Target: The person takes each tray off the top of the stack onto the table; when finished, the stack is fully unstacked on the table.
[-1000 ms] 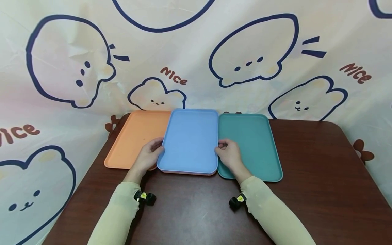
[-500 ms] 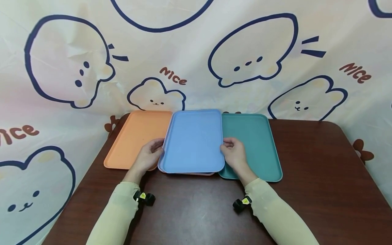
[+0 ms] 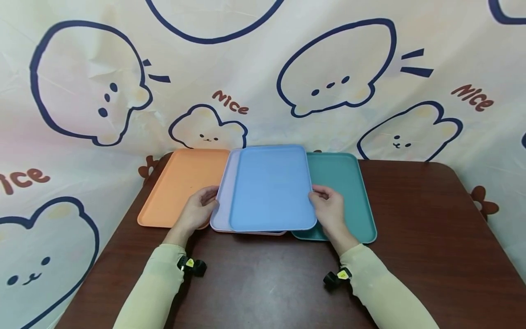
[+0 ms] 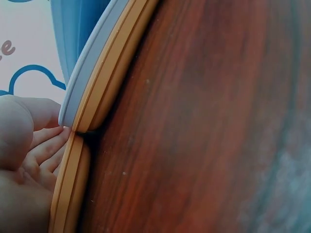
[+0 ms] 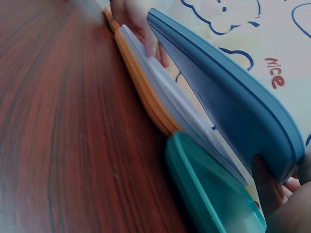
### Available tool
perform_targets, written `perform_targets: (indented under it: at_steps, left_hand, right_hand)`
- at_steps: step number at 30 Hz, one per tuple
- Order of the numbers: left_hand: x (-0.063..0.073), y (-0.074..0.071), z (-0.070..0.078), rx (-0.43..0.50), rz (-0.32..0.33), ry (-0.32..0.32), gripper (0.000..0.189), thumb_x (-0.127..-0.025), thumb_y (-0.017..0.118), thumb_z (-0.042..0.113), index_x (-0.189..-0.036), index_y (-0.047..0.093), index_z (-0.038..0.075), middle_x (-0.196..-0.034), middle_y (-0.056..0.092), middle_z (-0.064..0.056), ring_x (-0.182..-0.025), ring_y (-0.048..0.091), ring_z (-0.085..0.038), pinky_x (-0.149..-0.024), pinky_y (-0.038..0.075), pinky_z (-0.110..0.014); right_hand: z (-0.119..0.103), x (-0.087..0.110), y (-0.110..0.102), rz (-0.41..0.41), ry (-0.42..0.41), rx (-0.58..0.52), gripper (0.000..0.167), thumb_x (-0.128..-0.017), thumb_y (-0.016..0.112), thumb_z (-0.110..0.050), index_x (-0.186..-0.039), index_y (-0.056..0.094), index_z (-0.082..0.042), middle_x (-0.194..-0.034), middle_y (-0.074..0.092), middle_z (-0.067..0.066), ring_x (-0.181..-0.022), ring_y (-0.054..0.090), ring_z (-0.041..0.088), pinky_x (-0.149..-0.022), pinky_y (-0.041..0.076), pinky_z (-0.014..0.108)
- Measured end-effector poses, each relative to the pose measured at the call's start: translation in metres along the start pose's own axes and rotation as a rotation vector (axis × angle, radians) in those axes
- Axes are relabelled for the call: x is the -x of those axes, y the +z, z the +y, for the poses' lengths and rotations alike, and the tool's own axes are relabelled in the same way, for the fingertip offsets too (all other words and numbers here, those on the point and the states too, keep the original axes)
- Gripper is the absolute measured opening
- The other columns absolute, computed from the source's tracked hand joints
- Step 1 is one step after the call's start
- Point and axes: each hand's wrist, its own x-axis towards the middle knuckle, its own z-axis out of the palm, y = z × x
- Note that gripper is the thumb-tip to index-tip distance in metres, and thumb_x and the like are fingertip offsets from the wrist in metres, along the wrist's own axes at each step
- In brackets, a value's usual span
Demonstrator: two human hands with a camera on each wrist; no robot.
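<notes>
My right hand [image 3: 330, 208] pinches the right edge of a blue tray [image 3: 271, 187]. In the right wrist view that blue tray is raised and tilted over a lavender tray [image 5: 167, 92]. At the lavender tray's left edge, my left hand [image 3: 198, 208] holds the rim, thumb on the rim and fingers curled beside it. Under the lavender tray shows an orange rim [image 4: 99, 87]. Most of the lavender tray is hidden below the blue one.
Another orange tray [image 3: 176, 196] lies at the left, beside the stack. A teal tray [image 3: 355, 210] lies at the right, partly covered by the blue tray and my right hand. Behind the brown table [image 3: 263, 283] hangs a cloth [image 3: 263, 123] printed with cartoon animals.
The blue tray has slid right off the stack and risen with my right hand, uncovering a strip of the lavender tray. My left hand has stayed nearly in place.
</notes>
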Motion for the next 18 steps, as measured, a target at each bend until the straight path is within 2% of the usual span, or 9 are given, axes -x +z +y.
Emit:
perform_targets:
  at_steps: [8, 13, 18]
  left_hand:
    - [0.000, 0.002, 0.001, 0.004, -0.005, -0.013, 0.053, -0.109, 0.057, 0.005, -0.160, 0.045, -0.004, -0.164, 0.048, -0.028, -0.155, 0.047, -0.043, -0.128, 0.041, -0.056]
    - [0.001, 0.002, -0.002, -0.005, 0.000, -0.004, 0.052, -0.108, 0.055, 0.003, -0.159, 0.045, -0.006, -0.163, 0.048, -0.029, -0.154, 0.047, -0.044, -0.128, 0.040, -0.057]
    - [0.001, 0.001, 0.001, -0.016, 0.000, -0.017, 0.053, -0.109, 0.056, 0.004, -0.159, 0.045, -0.005, -0.164, 0.048, -0.028, -0.155, 0.046, -0.043, -0.128, 0.040, -0.056]
  right_hand:
    - [-0.002, 0.001, -0.034, 0.011, 0.028, -0.017, 0.031, -0.102, 0.070, -0.007, -0.130, 0.074, 0.005, -0.103, 0.075, 0.007, -0.087, 0.066, 0.000, -0.073, 0.056, 0.015]
    - [0.000, 0.003, -0.059, 0.008, 0.069, 0.013, 0.033, -0.103, 0.071, -0.010, -0.134, 0.073, 0.003, -0.102, 0.074, 0.000, -0.087, 0.066, 0.000, -0.073, 0.058, 0.015]
    - [0.001, 0.002, -0.086, 0.032, 0.102, 0.037, 0.037, -0.103, 0.071, -0.010, -0.138, 0.070, 0.003, -0.097, 0.073, -0.010, -0.087, 0.067, -0.003, -0.073, 0.059, 0.014]
